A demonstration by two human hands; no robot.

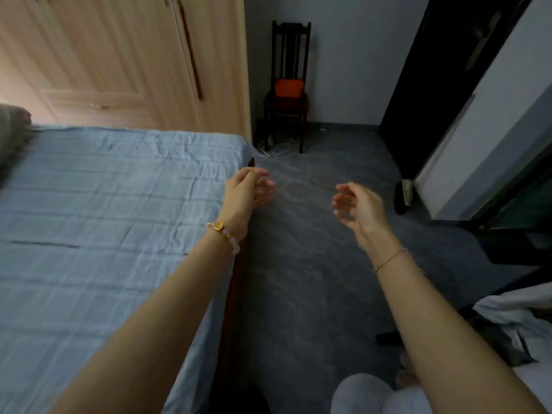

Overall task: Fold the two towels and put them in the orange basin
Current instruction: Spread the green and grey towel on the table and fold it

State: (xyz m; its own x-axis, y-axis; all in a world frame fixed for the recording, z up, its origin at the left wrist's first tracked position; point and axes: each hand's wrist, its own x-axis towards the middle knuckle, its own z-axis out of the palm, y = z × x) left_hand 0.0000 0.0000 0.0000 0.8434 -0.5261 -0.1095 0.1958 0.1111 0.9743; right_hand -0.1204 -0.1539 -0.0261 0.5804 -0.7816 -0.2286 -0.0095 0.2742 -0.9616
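Both arms stretch forward over the dark floor beside the bed. My left hand [248, 189] hovers at the bed's right edge, fingers loosely curved, holding nothing. My right hand [357, 204] floats about a hand's width to its right, palm facing left, fingers relaxed and empty. An orange basin [288, 88] sits on the seat of a dark wooden chair [290, 49] far ahead against the wall. I see no towel that I can name for certain; a grey cloth bundle [13, 127] lies at the bed's far left.
The bed with a light blue checked sheet [104, 204] fills the left side. A pale wooden wardrobe [119, 55] stands behind it. Dark grey floor [313, 264] runs to the chair. A dark door [442, 85] and white panel lie right; crumpled pale fabric [516, 312] at lower right.
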